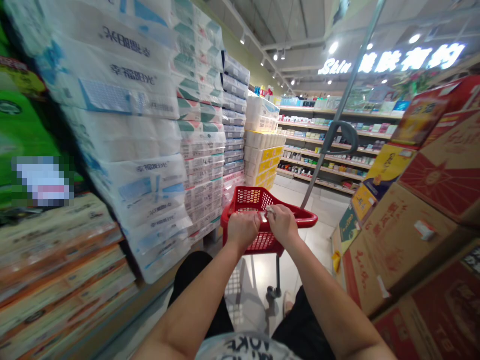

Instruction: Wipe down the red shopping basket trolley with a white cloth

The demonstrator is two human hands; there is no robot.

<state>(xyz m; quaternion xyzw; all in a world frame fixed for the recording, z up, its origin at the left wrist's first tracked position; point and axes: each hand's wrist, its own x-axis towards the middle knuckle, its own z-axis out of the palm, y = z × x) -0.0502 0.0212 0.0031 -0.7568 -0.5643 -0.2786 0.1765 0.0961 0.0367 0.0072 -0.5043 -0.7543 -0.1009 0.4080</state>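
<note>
A red plastic shopping cart [250, 198] with a perforated basket stands straight ahead of me. My left hand [243, 231] is closed around its handle, the knuckles on top. Close beside it, my right hand [282, 223] is also closed on the handle. Something small and whitish shows at the fingers of my right hand; it is too small to name. The red handle [305, 220] extends to the right past my hands. Through the basket's holes no goods can be made out.
Tall stacks of wrapped paper rolls [146, 135] line the left side. Cardboard cartons [408, 240] are piled on the right. A slanted grey metal pole [343, 102] rises beyond the cart. Shelves of small goods [326, 145] cross the back. Pale floor tiles [318, 250] run between.
</note>
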